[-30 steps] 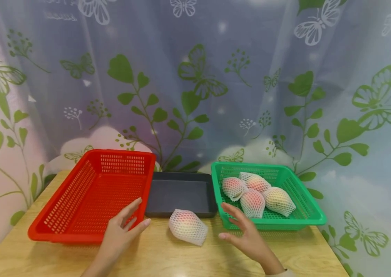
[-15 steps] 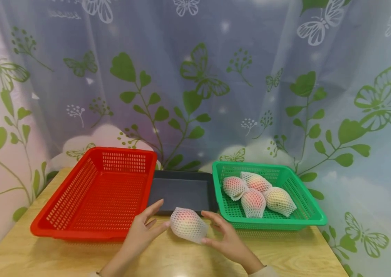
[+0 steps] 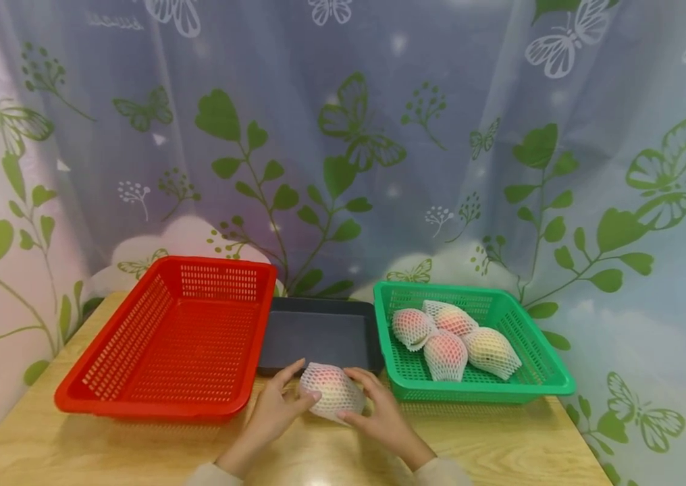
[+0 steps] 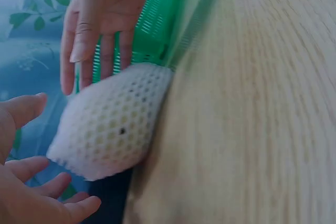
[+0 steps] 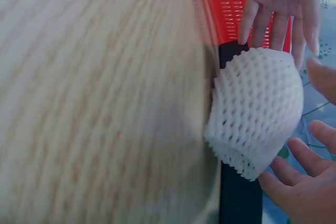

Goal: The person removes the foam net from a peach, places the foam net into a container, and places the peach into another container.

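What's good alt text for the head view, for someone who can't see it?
A person's left hand and right hand flank a fruit in white netting, just in front of a dark tray. The tray sits on a wooden table between a red basket, left, and a green basket, right, holding four more netted fruits.

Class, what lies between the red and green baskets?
The head view shows a dark tray between them and, nearer, a net-wrapped fruit between the left hand and right hand.

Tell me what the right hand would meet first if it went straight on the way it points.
Most likely the netted fruit right beside the right hand; depth leaves it unclear whether the two are touching.
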Demonstrator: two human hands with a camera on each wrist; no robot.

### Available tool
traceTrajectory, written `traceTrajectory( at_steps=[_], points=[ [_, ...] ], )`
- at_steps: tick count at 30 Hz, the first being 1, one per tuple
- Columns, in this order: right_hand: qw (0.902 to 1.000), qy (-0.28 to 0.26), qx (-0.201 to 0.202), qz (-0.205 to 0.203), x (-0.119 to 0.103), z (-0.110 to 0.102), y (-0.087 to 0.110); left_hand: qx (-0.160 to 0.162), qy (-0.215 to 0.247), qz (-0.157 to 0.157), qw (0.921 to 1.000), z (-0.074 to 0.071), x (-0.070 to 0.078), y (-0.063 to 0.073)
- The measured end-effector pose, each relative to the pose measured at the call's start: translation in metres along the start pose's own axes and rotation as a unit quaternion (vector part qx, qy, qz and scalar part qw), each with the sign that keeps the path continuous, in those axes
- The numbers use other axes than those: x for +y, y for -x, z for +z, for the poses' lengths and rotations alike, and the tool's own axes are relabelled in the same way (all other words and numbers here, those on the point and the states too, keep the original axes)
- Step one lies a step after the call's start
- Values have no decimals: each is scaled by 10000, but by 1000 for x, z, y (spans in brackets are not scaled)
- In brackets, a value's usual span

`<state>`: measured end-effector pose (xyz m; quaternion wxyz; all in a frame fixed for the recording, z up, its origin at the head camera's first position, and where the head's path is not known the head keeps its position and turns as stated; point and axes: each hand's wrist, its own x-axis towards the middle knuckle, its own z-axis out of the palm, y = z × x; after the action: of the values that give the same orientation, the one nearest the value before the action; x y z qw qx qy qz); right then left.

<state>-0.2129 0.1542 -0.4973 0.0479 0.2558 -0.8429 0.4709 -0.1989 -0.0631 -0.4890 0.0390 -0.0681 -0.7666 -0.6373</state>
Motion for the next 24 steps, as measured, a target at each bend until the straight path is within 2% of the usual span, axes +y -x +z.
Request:
traceTrajectory(
  at_steps=[4, 8, 11, 16, 24],
  points=[
    [9998, 21, -109, 139, 6, 5, -3, 39, 71, -22, 10000, 6, -10, -3],
    [9995, 33, -243, 208, 9, 9, -6, -21, 431, -72, 9990, 12, -16, -5],
    [9992, -26, -287, 278, 11, 12, -8, -113, 842, -244, 9961, 15, -20, -6],
    [9992, 22, -261, 288, 15, 17, -12, -204, 1259, -578, 9902, 20, -25, -8],
    [9995, 219, -160, 188, 18, 23, -15, -166, 1176, -685, 9906, 21, -26, -8]
  ],
)
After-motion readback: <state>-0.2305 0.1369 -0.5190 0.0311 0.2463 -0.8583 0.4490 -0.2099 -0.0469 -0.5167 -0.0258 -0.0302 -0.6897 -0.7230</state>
